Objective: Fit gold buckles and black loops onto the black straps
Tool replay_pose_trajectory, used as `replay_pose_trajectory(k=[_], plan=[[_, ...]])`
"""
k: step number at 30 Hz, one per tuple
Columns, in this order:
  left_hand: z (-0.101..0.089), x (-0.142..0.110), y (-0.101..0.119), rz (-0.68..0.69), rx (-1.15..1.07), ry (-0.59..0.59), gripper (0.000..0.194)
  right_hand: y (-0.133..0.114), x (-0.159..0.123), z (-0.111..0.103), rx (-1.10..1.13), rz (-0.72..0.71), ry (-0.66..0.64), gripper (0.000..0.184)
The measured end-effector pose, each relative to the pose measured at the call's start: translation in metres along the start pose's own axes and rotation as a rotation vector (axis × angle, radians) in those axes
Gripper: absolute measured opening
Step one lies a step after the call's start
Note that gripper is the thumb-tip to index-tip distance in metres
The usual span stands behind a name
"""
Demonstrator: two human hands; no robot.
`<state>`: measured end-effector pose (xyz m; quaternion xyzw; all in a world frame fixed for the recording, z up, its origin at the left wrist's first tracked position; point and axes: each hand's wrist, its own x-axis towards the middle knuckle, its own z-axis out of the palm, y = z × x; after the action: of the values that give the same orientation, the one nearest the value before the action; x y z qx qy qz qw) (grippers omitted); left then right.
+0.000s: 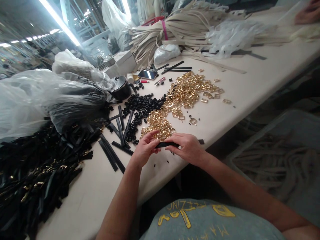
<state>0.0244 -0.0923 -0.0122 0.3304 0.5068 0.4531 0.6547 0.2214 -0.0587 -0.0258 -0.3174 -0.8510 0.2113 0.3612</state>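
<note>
My left hand (146,148) and my right hand (186,146) meet at the near edge of a cream table (240,96). Both pinch a short black strap (167,144) held level between them, fingers closed on its ends. Just beyond my fingers lies a heap of gold buckles (185,91), spreading toward the far right. Left of it sits a pile of small black loops (142,106). Several loose black straps (120,133) lie flat to the left of my hands.
A big heap of black straps with gold fittings (37,173) fills the near left, under clear plastic bags (37,96). Cream strips (180,30) are bundled at the back. A phone (147,74) and a black pot (120,87) sit mid-table. Another person's hand (308,11) is at top right.
</note>
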Motion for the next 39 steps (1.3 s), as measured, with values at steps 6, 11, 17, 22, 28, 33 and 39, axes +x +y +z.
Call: replay_pose_trajectory(k=[6,11,17,22,28,33,39], plan=[[0.0,0.001,-0.007,-0.011,0.017,-0.068,0.054,-0.001,-0.001,0.0,0.02,-0.018,0.02,0.004],[0.006,0.0,-0.012,0.44,0.499,-0.061,0.019,0.002,-0.002,-0.002,-0.006,0.045,0.014,0.008],[0.019,-0.002,-0.006,0.896,0.944,0.014,0.008,0.002,-0.004,-0.003,0.06,0.132,0.018,0.008],[0.006,-0.011,0.001,0.958,0.814,0.173,0.026,0.008,-0.003,-0.006,0.038,0.171,0.093,0.007],[-0.001,-0.007,-0.006,0.421,0.523,0.281,0.029,0.007,-0.003,-0.013,0.022,0.129,0.112,0.008],[0.017,-0.001,-0.009,0.225,0.331,0.132,0.029,0.001,-0.007,-0.01,0.02,0.074,0.089,0.008],[0.023,-0.001,-0.008,0.178,0.24,0.08,0.032,0.0,-0.01,-0.003,0.009,0.019,0.126,0.016]])
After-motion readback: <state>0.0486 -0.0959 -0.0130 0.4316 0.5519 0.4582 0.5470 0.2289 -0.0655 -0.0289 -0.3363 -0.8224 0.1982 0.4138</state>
